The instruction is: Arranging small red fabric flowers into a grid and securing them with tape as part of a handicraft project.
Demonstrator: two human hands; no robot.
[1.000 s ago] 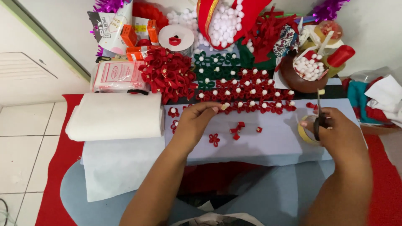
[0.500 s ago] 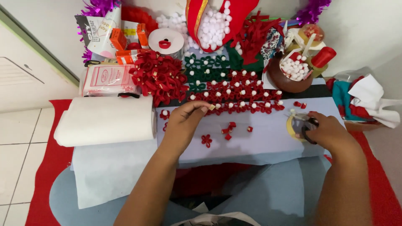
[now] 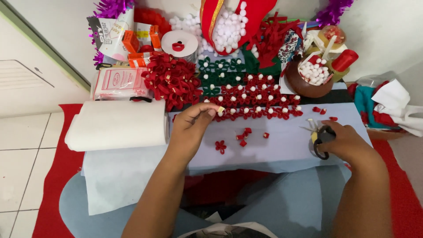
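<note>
My left hand (image 3: 191, 125) pinches a small piece (image 3: 220, 109) between thumb and forefinger, right at the near edge of the rows of red felt flowers with white pompom centres (image 3: 255, 99). My right hand (image 3: 346, 143) rests on the pale blue felt sheet (image 3: 282, 150) at the right and grips black-handled scissors (image 3: 318, 140), blades pointing away to the upper left. A finished red flower (image 3: 220, 146) and a few loose red felt loops (image 3: 244, 135) lie on the sheet between my hands.
A white felt roll (image 3: 116, 125) lies at the left. Behind are a heap of red loops (image 3: 172, 81), green flowers (image 3: 220, 70), a brown bowl of pompoms (image 3: 308, 77), a packet (image 3: 116, 83), a tape roll (image 3: 178, 44) and tinsel. Red mat and white tiles lie left.
My left hand stayed at the flower rows, pinching. My right hand drew back toward me with the scissors and settled on the sheet. The view shifted slightly.
</note>
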